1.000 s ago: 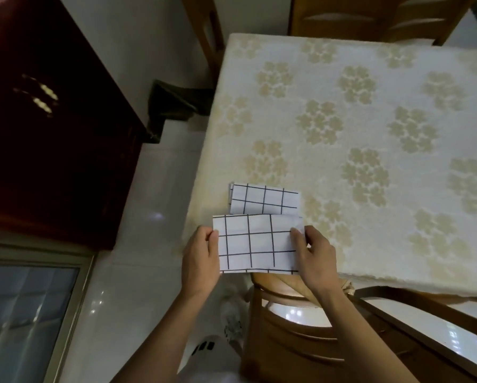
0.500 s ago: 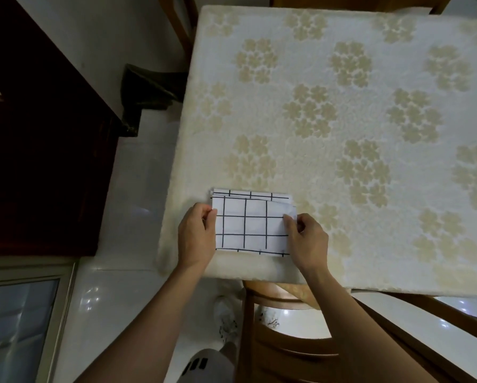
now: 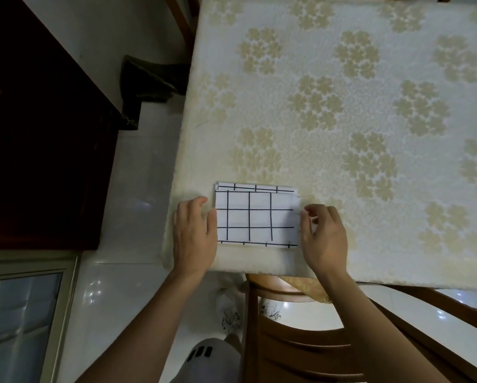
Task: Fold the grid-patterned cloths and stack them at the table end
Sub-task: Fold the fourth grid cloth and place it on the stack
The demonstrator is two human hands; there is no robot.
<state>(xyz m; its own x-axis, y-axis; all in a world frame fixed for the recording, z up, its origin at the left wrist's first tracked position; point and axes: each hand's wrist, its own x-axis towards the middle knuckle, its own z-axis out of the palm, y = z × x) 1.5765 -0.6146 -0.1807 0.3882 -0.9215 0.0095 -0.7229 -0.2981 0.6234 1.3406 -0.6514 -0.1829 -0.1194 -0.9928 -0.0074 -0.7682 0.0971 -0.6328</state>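
Observation:
A folded white cloth with a black grid (image 3: 256, 217) lies flat on top of a second folded grid cloth (image 3: 259, 186), of which only a thin strip shows along the far edge. The stack sits near the table's front left corner. My left hand (image 3: 194, 233) rests beside the stack's left edge, fingers loosely apart, thumb touching the cloth's side. My right hand (image 3: 324, 236) is at the right edge, fingers curled and just off the cloth. Neither hand holds anything.
The table (image 3: 342, 106) wears a cream cloth with beige flower clusters. A wooden chair (image 3: 300, 341) stands below the front edge. A dark cabinet (image 3: 38, 134) and white floor tiles lie to the left, another chair at the far end.
Both hands carried the folded cloth forward and set it down on the other folded cloth. They have let go and now sit at the stack's sides.

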